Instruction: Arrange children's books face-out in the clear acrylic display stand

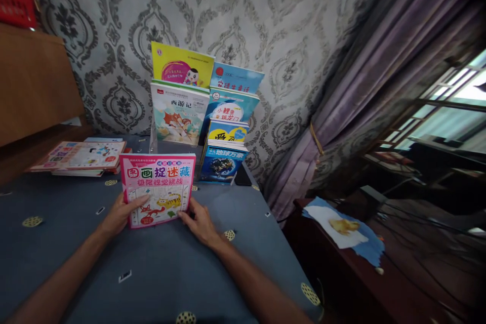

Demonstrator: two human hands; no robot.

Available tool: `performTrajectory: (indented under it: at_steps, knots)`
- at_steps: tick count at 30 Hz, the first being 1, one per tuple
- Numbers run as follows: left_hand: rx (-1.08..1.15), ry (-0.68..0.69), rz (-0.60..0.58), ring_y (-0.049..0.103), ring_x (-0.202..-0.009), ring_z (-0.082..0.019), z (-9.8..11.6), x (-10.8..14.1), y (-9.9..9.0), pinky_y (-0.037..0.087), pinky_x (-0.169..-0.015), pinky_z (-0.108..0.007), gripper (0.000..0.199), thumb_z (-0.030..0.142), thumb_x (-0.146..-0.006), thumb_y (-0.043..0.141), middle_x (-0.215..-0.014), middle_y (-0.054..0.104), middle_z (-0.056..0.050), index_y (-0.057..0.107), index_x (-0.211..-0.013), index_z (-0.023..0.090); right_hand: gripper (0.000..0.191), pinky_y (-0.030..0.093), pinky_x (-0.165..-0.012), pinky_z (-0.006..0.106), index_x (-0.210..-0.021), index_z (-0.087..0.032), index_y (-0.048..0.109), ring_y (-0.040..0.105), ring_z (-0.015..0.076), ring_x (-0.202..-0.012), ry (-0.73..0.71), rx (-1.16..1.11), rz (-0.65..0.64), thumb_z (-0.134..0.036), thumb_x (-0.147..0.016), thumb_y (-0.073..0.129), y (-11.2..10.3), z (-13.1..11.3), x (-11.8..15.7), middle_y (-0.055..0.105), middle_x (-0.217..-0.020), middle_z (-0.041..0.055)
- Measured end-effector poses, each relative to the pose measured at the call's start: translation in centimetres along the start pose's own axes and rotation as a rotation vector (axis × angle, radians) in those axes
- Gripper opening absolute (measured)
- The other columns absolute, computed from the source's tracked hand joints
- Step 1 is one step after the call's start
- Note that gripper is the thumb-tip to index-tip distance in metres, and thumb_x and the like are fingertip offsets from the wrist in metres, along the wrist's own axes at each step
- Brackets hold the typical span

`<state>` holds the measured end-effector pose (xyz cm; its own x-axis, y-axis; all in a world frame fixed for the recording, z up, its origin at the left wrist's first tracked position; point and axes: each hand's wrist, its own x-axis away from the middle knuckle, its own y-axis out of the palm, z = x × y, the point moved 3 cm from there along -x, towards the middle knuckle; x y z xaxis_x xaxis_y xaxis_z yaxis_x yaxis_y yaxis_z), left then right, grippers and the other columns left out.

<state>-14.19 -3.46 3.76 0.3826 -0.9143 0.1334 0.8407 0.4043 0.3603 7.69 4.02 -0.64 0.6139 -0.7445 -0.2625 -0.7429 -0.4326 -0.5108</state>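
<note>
A pink book point(159, 182) with a fox and a tiger on its cover stands nearly upright between my hands. My left hand point(120, 211) grips its lower left side, with the thumb across the cover. On the lower right edge, my right hand point(199, 220) holds the same book. Just behind it rises a tiered display of books, with a white storybook point(178, 116) and a yellow book point(182, 66) on the left. Its right side holds light blue books point(235, 106) and a dark blue globe book point(222, 164) at the front.
A stack of books point(81, 157) lies at the left on the blue patterned tablecloth point(159, 273). A dark flat object point(243, 176) is beside the display. The brown box point(38, 81) stands at far left. At right, a dark red table point(334, 263) bears cloths, near a purple curtain point(334, 111).
</note>
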Motion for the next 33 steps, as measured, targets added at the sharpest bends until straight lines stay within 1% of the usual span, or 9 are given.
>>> performTrajectory:
  at_steps: [3, 6, 9, 12, 15, 19, 24, 29, 33]
  knots:
    - [0.0, -0.008, -0.002, 0.078, -0.086, -0.041, 0.08, 0.13, 0.04, 0.067, -0.078, -0.048, 0.067, 0.042, -0.037, 0.1, -0.098, 0.081, -0.018, 0.079, -0.092, 0.013, 0.024, 0.048, -0.07, 0.027, -0.113, -0.023, 0.062, 0.061, 0.0163, -0.071, -0.001, 0.004, 0.003, -0.041, -0.096, 0.062, 0.05, 0.17, 0.02, 0.07, -0.083, -0.0008]
    - [0.005, -0.01, -0.001, 0.078, -0.087, -0.041, 0.03, 0.13, 0.06, 0.067, -0.078, -0.048, 0.066, 0.041, -0.037, 0.1, -0.098, 0.081, -0.017, 0.079, -0.093, 0.013, 0.027, 0.049, -0.07, 0.027, -0.117, -0.024, 0.062, 0.062, 0.0166, -0.072, 0.005, -0.001, -0.003, -0.042, -0.096, 0.062, 0.11, 0.24, 0.03, 0.071, -0.087, 0.0001]
    - [0.01, -0.011, 0.015, 0.078, -0.086, -0.041, -0.16, -0.01, -0.02, 0.067, -0.077, -0.049, 0.065, 0.04, -0.038, 0.1, -0.097, 0.081, -0.017, 0.078, -0.092, 0.013, 0.028, 0.049, -0.067, 0.027, -0.119, -0.024, 0.061, 0.062, 0.0169, -0.071, 0.008, -0.012, -0.007, -0.04, -0.096, 0.062, 0.15, 0.23, 0.02, 0.072, -0.09, 0.0007]
    - [0.008, -0.02, -0.007, 0.078, -0.087, -0.042, -0.42, -0.16, -0.12, 0.067, -0.077, -0.049, 0.064, 0.042, -0.04, 0.1, -0.098, 0.081, -0.017, 0.078, -0.093, 0.013, 0.028, 0.05, -0.068, 0.028, -0.12, -0.024, 0.061, 0.063, 0.017, -0.07, 0.004, -0.022, -0.015, -0.038, -0.096, 0.062, 0.15, 0.25, 0.01, 0.074, -0.096, 0.0013]
    - [0.006, -0.022, -0.011, 0.077, -0.089, -0.043, -0.62, -0.24, -0.37, 0.067, -0.079, -0.05, 0.066, 0.043, -0.042, 0.1, -0.1, 0.08, -0.018, 0.077, -0.096, 0.013, 0.025, 0.05, -0.069, 0.028, -0.116, -0.024, 0.062, 0.063, 0.0171, -0.07, 0.01, 0.005, -0.005, -0.038, -0.095, 0.062, 0.07, 0.34, 0.05, 0.073, -0.092, 0.0004]
    - [0.004, -0.016, -0.019, 0.077, -0.093, -0.044, -0.78, -0.3, -0.54, 0.066, -0.08, -0.05, 0.068, 0.042, -0.043, 0.1, -0.104, 0.08, -0.018, 0.077, -0.1, 0.014, 0.024, 0.048, -0.064, 0.026, -0.114, -0.024, 0.061, 0.061, 0.0166, -0.068, 0.007, 0.001, -0.007, -0.038, -0.094, 0.062, -0.03, 0.25, 0.08, 0.071, -0.084, -0.0009]
    - [0.0, -0.008, -0.004, 0.077, -0.092, -0.044, -0.75, -0.24, -0.49, 0.067, -0.08, -0.05, 0.072, 0.04, -0.042, 0.1, -0.104, 0.08, -0.019, 0.076, -0.105, 0.014, 0.025, 0.048, -0.064, 0.026, -0.115, -0.022, 0.061, 0.06, 0.0161, -0.067, -0.007, -0.017, -0.012, -0.036, -0.095, 0.061, -0.17, -0.27, 0.02, 0.07, -0.083, -0.0005]
    - [-0.015, -0.002, -0.023, 0.077, -0.09, -0.043, -0.65, -0.21, -0.49, 0.067, -0.081, -0.05, 0.066, 0.04, -0.045, 0.099, -0.102, 0.08, -0.018, 0.076, -0.1, 0.013, 0.025, 0.049, -0.065, 0.026, -0.116, -0.022, 0.061, 0.061, 0.0152, -0.068, 0.006, -0.003, -0.014, -0.035, -0.094, 0.061, -0.21, -0.39, 0.03, 0.073, -0.089, -0.0002]
    - [-0.004, -0.021, -0.01, 0.077, -0.089, -0.043, -0.32, 0.02, -0.17, 0.067, -0.08, -0.052, 0.068, 0.041, -0.041, 0.1, -0.099, 0.081, -0.018, 0.076, -0.098, 0.013, 0.027, 0.049, -0.065, 0.025, -0.117, -0.023, 0.062, 0.061, 0.0153, -0.07, 0.006, -0.016, -0.014, -0.039, -0.095, 0.062, -0.14, -0.1, 0.11, 0.073, -0.09, -0.0003]
